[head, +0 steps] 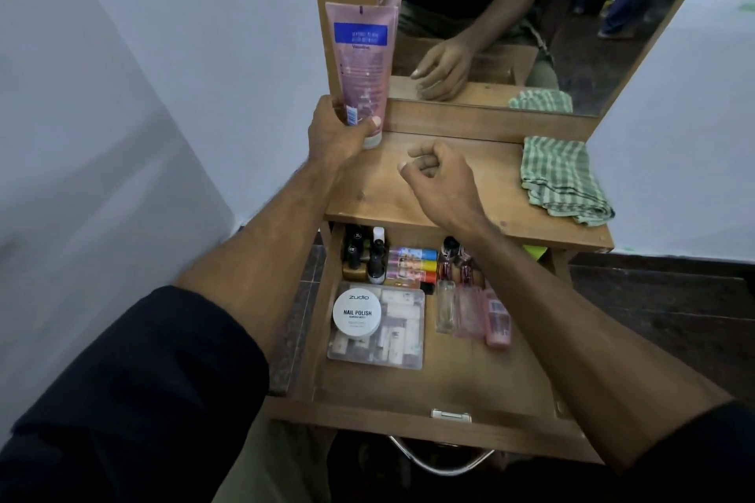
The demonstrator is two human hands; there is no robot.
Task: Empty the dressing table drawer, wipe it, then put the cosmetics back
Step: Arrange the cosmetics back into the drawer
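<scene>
We have the pink lotion tube point(361, 61) in our left hand point(337, 133), its fingers point(369, 122) curled round the lower end just above the cap, which stands on the back left corner of the bench point(433, 192). The tube stands upright, cap down, against the mirror frame. We judge it light and soft-walled: it would give under a hard squeeze, and the smooth plastic could slip, so the stiffer part near the cap, where the fingers already sit, seems the best hold.

Our right hand point(437, 176) hovers over the middle of the bench, fingers loosely curled and holding nothing.

Below both wrists the drawer point(445, 384) is pulled out and far from empty. We count one round white tub of nail polish remover wipes point(357, 314), resting on one clear flat case point(378, 329) of small items too crowded to count. Beyond the tub stand several dark little bottles point(365, 253); we cannot fix their number. Beside them lie about four bright tubes point(412, 265) in a row, and under the right forearm three clear or pink bottles point(474, 310), with a few small nail-polish bottles point(451, 251) partly hidden.

To the right of the right-hand fingers lies one folded green checked cloth point(564, 180).
</scene>
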